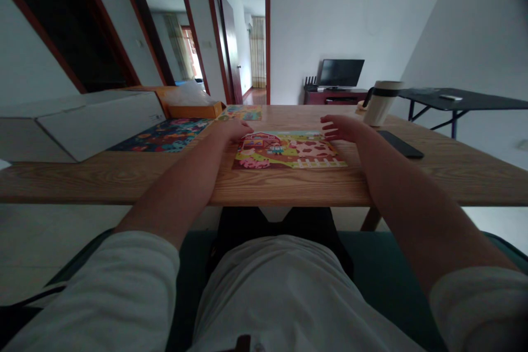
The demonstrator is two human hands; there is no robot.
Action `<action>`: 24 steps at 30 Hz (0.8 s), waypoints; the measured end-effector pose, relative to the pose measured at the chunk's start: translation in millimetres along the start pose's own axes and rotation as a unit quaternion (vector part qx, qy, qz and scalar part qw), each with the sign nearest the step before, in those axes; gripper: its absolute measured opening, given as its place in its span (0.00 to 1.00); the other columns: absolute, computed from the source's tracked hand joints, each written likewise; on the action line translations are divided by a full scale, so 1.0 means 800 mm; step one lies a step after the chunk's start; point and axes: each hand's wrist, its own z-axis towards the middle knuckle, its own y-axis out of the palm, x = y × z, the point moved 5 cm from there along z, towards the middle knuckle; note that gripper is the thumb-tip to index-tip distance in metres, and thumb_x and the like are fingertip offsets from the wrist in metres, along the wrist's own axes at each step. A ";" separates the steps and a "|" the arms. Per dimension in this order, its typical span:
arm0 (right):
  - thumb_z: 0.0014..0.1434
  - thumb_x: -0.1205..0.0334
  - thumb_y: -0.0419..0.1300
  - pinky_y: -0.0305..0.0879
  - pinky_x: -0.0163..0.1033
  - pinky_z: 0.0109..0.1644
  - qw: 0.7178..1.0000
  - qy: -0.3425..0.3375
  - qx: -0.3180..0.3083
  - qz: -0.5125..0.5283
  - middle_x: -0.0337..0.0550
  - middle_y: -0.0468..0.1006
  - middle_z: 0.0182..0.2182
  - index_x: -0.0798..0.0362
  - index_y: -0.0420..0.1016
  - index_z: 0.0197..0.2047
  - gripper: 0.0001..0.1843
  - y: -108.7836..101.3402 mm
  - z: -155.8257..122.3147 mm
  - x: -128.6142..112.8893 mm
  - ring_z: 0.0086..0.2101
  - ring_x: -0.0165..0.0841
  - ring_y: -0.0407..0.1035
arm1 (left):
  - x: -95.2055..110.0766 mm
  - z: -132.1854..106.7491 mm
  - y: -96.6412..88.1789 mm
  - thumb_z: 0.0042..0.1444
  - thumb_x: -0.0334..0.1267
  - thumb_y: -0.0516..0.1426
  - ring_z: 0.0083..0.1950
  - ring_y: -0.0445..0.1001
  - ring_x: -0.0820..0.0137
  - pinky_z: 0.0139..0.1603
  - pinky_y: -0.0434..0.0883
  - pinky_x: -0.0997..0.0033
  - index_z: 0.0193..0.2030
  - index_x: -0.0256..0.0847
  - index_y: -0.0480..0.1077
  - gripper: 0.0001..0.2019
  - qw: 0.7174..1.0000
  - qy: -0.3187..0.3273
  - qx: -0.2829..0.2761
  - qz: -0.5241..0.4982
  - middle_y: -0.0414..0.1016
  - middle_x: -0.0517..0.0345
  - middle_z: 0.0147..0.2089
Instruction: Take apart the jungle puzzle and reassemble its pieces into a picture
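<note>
A colourful farm picture (291, 149), perhaps a jigsaw puzzle, lies flat on the wooden table in front of me; a red barn, a spotted cow, pink pigs and a white fence are printed on it. My left hand (236, 130) rests by its upper left corner, with the fingers loosely extended and nothing visible in them. Over at the upper right corner, my right hand (341, 127) is held with its fingers spread and holds nothing. Whether either hand touches the picture's edge is hard to tell.
Left on the wooden table (289, 190) are a long white box (99, 121), a dark patterned sheet (165, 135) and an orange box (193, 110). Another colourful sheet (243, 112) lies farther back. On the right stand a white cup (381, 104) and a dark phone (398, 143).
</note>
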 end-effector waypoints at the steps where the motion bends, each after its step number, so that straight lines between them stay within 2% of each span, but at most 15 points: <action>1: 0.61 0.50 0.62 0.77 0.47 0.49 0.997 -0.026 -0.014 -0.065 0.55 0.78 0.52 0.50 0.75 0.52 0.19 0.009 -0.003 -0.007 0.46 0.42 0.76 | -0.002 0.001 0.000 0.63 0.52 0.54 0.53 0.79 0.59 0.51 0.74 0.68 0.58 0.46 0.76 0.22 1.000 0.002 0.011 0.014 0.80 0.49 0.57; 3: 0.54 0.44 0.68 0.73 0.52 0.56 0.965 -0.081 -0.072 -0.238 0.52 0.80 0.53 0.47 0.79 0.52 0.25 0.038 -0.015 -0.025 0.51 0.49 0.74 | -0.004 0.002 0.001 0.60 0.50 0.56 0.57 0.78 0.59 0.55 0.72 0.69 0.57 0.48 0.78 0.21 0.999 0.012 0.025 0.040 0.80 0.52 0.58; 5: 0.46 0.39 0.73 0.69 0.55 0.60 0.909 -0.119 -0.161 -0.366 0.48 0.81 0.52 0.44 0.80 0.56 0.36 0.077 -0.039 -0.041 0.53 0.53 0.74 | -0.003 0.003 0.007 0.61 0.52 0.55 0.59 0.76 0.61 0.58 0.69 0.71 0.59 0.48 0.76 0.23 0.997 0.035 0.012 0.064 0.78 0.53 0.61; 8: 0.43 0.33 0.72 0.66 0.54 0.63 0.835 -0.240 -0.267 -0.416 0.40 0.75 0.62 0.38 0.73 0.66 0.47 0.135 -0.091 -0.071 0.59 0.53 0.69 | 0.002 0.002 0.015 0.65 0.53 0.50 0.63 0.73 0.63 0.61 0.66 0.72 0.64 0.46 0.72 0.26 0.996 0.052 -0.008 0.072 0.73 0.52 0.66; 10: 0.44 0.31 0.71 0.63 0.54 0.66 0.797 -0.299 -0.303 -0.429 0.37 0.69 0.67 0.36 0.68 0.70 0.52 0.162 -0.120 -0.085 0.62 0.53 0.66 | 0.007 0.000 0.018 0.67 0.53 0.47 0.65 0.71 0.65 0.63 0.64 0.73 0.66 0.46 0.70 0.27 0.996 0.059 -0.009 0.064 0.70 0.53 0.69; 11: 0.42 0.31 0.71 0.61 0.54 0.67 0.788 -0.310 -0.304 -0.437 0.37 0.67 0.68 0.36 0.67 0.70 0.53 0.169 -0.129 -0.088 0.64 0.53 0.64 | 0.009 -0.002 0.019 0.67 0.52 0.46 0.65 0.70 0.66 0.64 0.64 0.74 0.66 0.47 0.69 0.26 0.996 0.063 -0.008 0.058 0.69 0.54 0.69; 14: 0.42 0.31 0.71 0.60 0.54 0.67 0.790 -0.304 -0.296 -0.443 0.37 0.66 0.69 0.35 0.68 0.70 0.53 0.173 -0.133 -0.090 0.64 0.53 0.63 | 0.015 -0.006 0.019 0.68 0.53 0.45 0.67 0.69 0.65 0.65 0.63 0.73 0.66 0.47 0.69 0.27 0.997 0.057 -0.005 0.058 0.69 0.55 0.70; 19: 0.40 0.31 0.72 0.68 0.55 0.59 0.836 -0.230 -0.236 -0.439 0.43 0.78 0.60 0.37 0.68 0.69 0.55 0.148 -0.109 -0.082 0.53 0.54 0.74 | 0.018 -0.010 0.015 0.69 0.54 0.43 0.67 0.69 0.65 0.64 0.63 0.74 0.67 0.45 0.68 0.29 0.997 0.034 0.000 0.075 0.68 0.52 0.70; 24: 0.40 0.32 0.73 0.67 0.53 0.60 0.829 -0.249 -0.188 -0.464 0.43 0.76 0.61 0.38 0.72 0.66 0.51 0.128 -0.086 -0.079 0.57 0.55 0.71 | 0.017 -0.010 0.014 0.70 0.53 0.41 0.66 0.70 0.65 0.64 0.63 0.73 0.69 0.43 0.67 0.29 0.996 0.013 -0.012 0.088 0.67 0.49 0.71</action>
